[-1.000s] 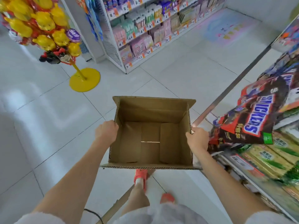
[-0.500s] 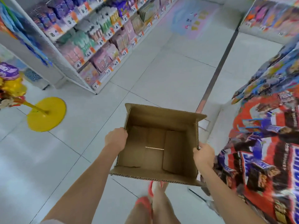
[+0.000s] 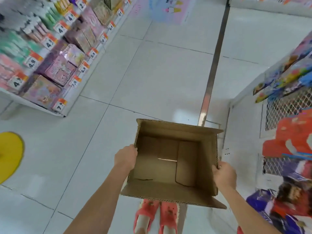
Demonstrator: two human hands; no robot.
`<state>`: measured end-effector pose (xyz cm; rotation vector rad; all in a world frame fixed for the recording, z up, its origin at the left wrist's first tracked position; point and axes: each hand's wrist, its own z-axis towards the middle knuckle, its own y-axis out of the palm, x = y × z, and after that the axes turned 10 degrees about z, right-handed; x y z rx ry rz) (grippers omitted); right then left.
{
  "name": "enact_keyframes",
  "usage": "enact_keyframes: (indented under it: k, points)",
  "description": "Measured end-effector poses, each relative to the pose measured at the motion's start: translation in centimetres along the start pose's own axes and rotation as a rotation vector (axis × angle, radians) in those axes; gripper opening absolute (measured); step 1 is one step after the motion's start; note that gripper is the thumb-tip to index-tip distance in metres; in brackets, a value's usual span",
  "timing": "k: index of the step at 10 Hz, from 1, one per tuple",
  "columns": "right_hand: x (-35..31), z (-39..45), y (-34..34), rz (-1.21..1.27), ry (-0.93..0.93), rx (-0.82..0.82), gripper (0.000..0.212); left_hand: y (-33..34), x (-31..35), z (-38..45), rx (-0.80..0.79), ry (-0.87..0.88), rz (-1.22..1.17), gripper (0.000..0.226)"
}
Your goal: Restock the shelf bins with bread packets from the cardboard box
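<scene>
An open brown cardboard box [image 3: 170,193] is carried in front of me above the floor, and its inside is bare, with only the folded bottom flaps showing. My left hand [image 3: 125,157] grips the box's left wall at the rim. My right hand [image 3: 223,174] grips the right wall at its rim. No bread packets show in the box or elsewhere in view.
A white shelf unit [image 3: 50,51] with pink and green boxed goods and price tags runs along the left. Candy bags [image 3: 290,166] hang on a mesh rack at the right. A metal strip [image 3: 214,68] crosses the white tiled floor. A yellow round stand base [image 3: 8,156] lies far left. My red slippers [image 3: 157,215] show below the box.
The view has swung right and forward along the aisle; the yellow stand slid off to the left. Both hands keep their grip on the box, which has turned slightly clockwise.
</scene>
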<state>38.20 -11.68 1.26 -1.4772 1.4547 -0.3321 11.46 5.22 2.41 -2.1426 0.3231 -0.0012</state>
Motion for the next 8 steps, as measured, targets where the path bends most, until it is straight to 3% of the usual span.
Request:
enact_keyframes:
  k: [1,2,3,6,7,8]
  points:
    - [1.9,3.5,3.2,0.028,0.026,-0.014,0.007,3.3,0.7,4.2,0.004,0.024,0.007,0.034]
    - [3.2,6.3,6.0,0.056,0.058,-0.026,0.007,6.3,1.2,7.8,0.022,0.031,-0.015,0.034]
    - [4.2,8.1,8.4,0.055,0.08,-0.043,0.033,8.7,1.8,10.2,0.026,0.047,0.002,0.034]
    - [3.6,9.1,10.2,0.028,0.046,-0.123,0.033,9.8,2.7,13.4,-0.022,0.038,0.083,0.027]
    - [3.3,8.9,9.7,0.103,0.09,-0.2,0.047,8.6,2.6,13.0,-0.026,0.043,0.107,0.019]
    - [2.3,7.2,7.9,0.222,0.205,-0.101,0.051,6.3,2.1,12.4,0.012,0.038,0.098,0.019]
